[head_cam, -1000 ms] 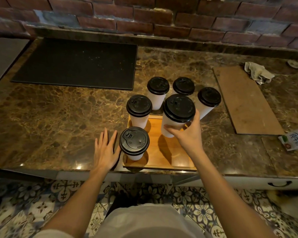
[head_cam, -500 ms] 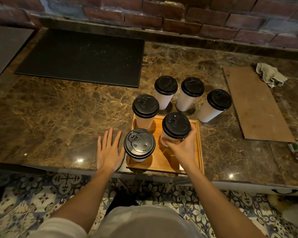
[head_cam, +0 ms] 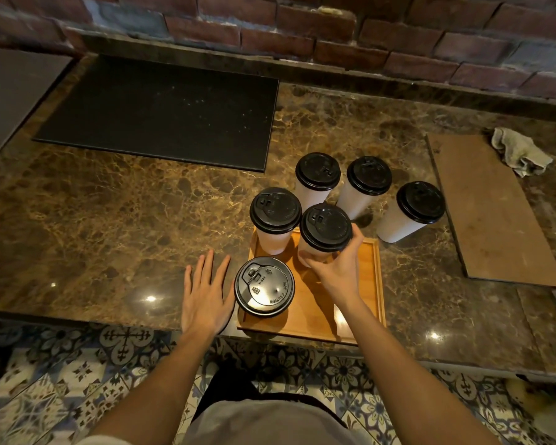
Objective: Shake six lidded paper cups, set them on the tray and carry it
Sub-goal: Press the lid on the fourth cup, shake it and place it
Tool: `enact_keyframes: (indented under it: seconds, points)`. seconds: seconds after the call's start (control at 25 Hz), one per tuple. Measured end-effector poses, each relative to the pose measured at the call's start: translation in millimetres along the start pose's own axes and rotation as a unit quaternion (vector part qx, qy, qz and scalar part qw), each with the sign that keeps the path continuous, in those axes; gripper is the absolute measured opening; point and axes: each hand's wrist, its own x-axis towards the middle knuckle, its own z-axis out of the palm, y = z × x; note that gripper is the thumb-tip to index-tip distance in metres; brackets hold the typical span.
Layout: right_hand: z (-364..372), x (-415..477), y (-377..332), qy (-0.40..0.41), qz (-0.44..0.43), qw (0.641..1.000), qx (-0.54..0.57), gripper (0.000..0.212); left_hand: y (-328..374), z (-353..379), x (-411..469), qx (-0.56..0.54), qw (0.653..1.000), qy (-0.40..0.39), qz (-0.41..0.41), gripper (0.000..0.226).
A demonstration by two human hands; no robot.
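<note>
Counter (head_cam: 109, 220): glossy brown marble under tray (head_cam: 368, 261).
Room: brick wall (head_cam: 302, 27) behind tray; patterned tile floor (head_cam: 77, 380).
Left hand (head_cam: 206, 293): flat, released, beside tray.
Right hand (head_cam: 337, 271): grasping 1 cup (head_cam: 326, 228) at tray.

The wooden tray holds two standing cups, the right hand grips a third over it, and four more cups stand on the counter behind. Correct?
No. The head view shows three cups behind the tray, not four: left cup, middle cup, right cup. The rest is right: the near cup and far cup stand on the tray, and the right hand grips the third cup.
</note>
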Motion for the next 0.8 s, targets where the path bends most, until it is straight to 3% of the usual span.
enact_keyframes:
  seconds: [0.6, 0.8]
  points:
    - [7, 13, -1, 0.042, 0.024, 0.998, -0.027, 0.105, -1, 1, 2, -0.012, 1.000, 0.007, 0.007, 0.064]
    - [-11, 8, -14, -0.022, 0.040, 0.998, -0.033, 0.108, -1, 0, 2, -0.010, 1.000, 0.000, 0.006, 0.068]
